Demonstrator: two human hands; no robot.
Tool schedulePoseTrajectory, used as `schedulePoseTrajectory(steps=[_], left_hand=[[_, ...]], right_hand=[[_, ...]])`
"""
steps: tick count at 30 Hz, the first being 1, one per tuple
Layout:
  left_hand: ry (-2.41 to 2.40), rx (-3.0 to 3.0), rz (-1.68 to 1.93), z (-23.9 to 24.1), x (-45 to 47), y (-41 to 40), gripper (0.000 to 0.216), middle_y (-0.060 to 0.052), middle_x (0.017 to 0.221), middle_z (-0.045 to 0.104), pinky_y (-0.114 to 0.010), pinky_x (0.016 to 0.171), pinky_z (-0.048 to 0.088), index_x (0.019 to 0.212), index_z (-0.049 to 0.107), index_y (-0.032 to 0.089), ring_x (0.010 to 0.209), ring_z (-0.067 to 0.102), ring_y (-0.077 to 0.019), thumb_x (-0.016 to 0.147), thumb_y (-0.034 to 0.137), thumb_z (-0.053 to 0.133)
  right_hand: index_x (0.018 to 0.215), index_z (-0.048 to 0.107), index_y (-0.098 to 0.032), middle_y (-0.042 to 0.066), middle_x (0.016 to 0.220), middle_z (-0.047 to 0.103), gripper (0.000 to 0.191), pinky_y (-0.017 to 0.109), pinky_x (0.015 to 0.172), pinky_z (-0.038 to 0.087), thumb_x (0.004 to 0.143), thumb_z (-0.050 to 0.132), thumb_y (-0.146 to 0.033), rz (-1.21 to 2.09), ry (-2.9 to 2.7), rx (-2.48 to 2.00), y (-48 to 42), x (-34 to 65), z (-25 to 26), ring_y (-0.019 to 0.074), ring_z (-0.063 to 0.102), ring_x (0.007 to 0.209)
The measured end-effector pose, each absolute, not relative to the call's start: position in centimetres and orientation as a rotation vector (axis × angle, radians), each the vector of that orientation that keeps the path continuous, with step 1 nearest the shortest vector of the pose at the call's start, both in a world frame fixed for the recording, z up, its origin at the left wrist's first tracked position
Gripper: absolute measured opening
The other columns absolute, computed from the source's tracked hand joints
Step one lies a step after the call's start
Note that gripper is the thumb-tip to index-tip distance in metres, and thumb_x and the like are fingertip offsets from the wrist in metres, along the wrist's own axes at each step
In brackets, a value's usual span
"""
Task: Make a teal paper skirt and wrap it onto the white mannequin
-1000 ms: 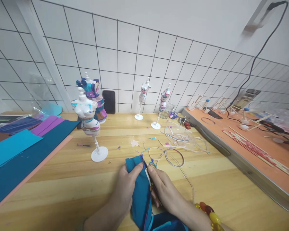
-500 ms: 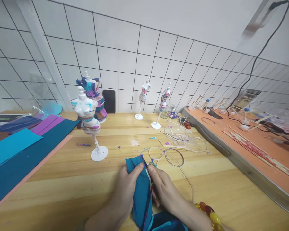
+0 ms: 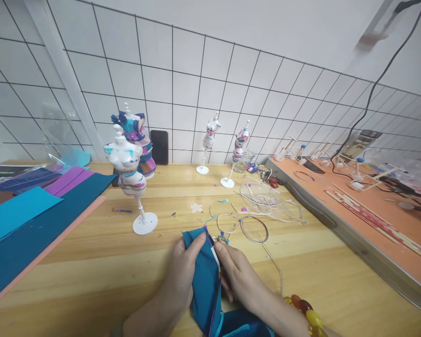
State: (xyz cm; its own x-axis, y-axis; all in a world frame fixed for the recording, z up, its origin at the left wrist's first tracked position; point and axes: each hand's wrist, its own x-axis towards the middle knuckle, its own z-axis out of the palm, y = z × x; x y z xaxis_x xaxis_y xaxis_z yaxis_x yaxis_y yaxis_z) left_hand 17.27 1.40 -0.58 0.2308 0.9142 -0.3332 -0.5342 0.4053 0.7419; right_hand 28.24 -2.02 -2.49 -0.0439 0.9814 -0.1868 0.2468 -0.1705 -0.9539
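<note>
Holding teal fabric [image 3: 205, 281] pinched in the left hand [image 3: 182, 269], between both hands. Gripping a dark, mostly hidden item [image 3: 211, 240] in the curled right hand [image 3: 236, 269], at the fabric's edge.

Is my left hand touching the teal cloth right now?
Touching. The head view shows the left hand pinching the teal cloth near its top edge, thumb laid over it.

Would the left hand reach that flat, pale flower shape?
Probably yes: the flower shape lies uncovered on the pale wooden table, though the left hand would first need to release the teal cloth.
</note>
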Motion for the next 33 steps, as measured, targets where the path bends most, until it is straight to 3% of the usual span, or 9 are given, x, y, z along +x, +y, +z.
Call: schedulePoseTrajectory(steps=[15,23,33], left_hand=[[0.823,0.567,1.044,-1.02,17.55,1.04,0.029,-0.007,0.077,0.073,-0.033,0.066,0.053,0.090,0.068,0.014,0.068,0.069,-0.0239,0.064,0.028,0.071],[0.820,0.561,1.069,-1.02,17.56,1.12,0.036,-0.010,0.081,0.073,-0.037,0.073,0.051,0.093,0.068,0.012,0.080,0.067,-0.0281,0.061,0.029,0.072],[0.770,0.546,1.066,-1.08,17.51,0.95,0.034,-0.010,0.089,0.073,-0.035,0.076,0.050,0.097,0.068,0.014,0.079,0.068,-0.0250,0.065,0.027,0.070]], right_hand=[[0.069,0.044,-0.019,-0.009,0.038,0.037,0.045,0.013,0.029,0.028,0.090,0.027,-0.056,1.249,-1.313,-1.481,-2.10,28.26,-2.81,0.0057,0.037,0.028],[0.064,0.044,-0.019,-0.008,0.034,0.037,0.049,0.015,0.029,0.028,0.089,0.027,-0.058,1.238,-1.339,-1.518,-1.96,28.29,-2.51,0.0070,0.037,0.027],[0.068,0.045,-0.019,-0.008,0.036,0.037,0.047,0.015,0.027,0.027,0.088,0.028,-0.059,1.244,-1.311,-1.540,-1.90,28.24,-2.61,0.0072,0.038,0.027]])
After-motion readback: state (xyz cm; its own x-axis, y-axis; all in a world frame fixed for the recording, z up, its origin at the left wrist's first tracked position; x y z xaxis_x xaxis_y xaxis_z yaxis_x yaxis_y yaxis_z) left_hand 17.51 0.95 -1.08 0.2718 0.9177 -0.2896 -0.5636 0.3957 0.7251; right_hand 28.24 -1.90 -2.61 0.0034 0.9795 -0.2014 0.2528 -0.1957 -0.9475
